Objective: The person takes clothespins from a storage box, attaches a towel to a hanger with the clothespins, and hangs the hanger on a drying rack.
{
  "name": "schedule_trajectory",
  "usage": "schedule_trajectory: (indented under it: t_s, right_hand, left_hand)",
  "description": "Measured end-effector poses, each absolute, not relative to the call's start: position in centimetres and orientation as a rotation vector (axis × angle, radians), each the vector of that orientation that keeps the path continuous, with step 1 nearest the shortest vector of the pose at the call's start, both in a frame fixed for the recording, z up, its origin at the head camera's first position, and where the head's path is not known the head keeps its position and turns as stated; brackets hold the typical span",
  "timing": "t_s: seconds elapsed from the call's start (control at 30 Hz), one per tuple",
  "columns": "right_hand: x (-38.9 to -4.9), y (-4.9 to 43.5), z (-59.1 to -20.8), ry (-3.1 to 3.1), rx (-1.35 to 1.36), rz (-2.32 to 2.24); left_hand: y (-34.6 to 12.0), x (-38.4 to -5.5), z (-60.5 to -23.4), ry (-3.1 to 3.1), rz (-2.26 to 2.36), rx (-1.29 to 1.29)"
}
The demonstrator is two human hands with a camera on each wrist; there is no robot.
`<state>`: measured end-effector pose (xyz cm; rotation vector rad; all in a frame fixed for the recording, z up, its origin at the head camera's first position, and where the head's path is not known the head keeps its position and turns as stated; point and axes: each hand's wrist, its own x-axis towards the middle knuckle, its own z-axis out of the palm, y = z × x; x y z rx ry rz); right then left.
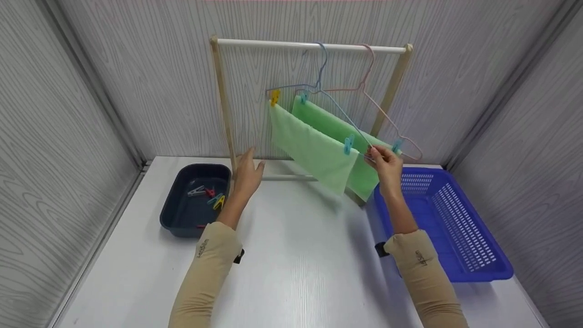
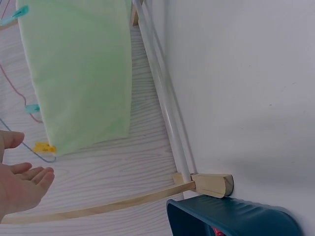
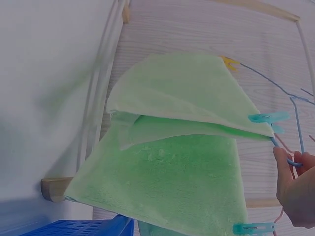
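Observation:
My right hand (image 1: 386, 167) pinches the near corner of a blue wire hanger (image 1: 341, 109), which hooks over the white rail. From it hangs a light green towel (image 1: 314, 152), held by a yellow clothespin (image 1: 275, 97) at the far end and a light-blue clothespin (image 1: 349, 144) beside my right fingers. Behind it a second green towel (image 1: 328, 119) is clipped with light-blue pins to a pink hanger (image 1: 382, 111). My left hand (image 1: 248, 175) is raised by the rack's left post, fingers extended, with nothing in it. In the left wrist view its palm shows bare.
The rack's white rail (image 1: 273, 43) spans two wooden posts. To the left, a dark teal basin (image 1: 171, 209) holds several loose clothespins (image 1: 214, 198). On the right a blue perforated basket (image 1: 473, 228) stands on the white table (image 1: 291, 273). Wood-grain walls enclose the back and sides.

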<state>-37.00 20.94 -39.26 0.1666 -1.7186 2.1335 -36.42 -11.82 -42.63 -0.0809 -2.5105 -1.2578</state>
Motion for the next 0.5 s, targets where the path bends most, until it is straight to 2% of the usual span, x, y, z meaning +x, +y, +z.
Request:
schedule_trajectory:
  t_s: [0.2,0.5]
  right_hand:
    - [-36.6,21.0,-38.9,-1.771,0.169,2.051]
    - [-34.0,21.1,-36.8,-1.95,0.189,1.762]
  left_hand:
    - [-12.2,-36.2,-42.9,-2.495,-1.271,-0.071]
    - [-12.4,-35.5,-42.6,-2.472,-1.329,-0.081]
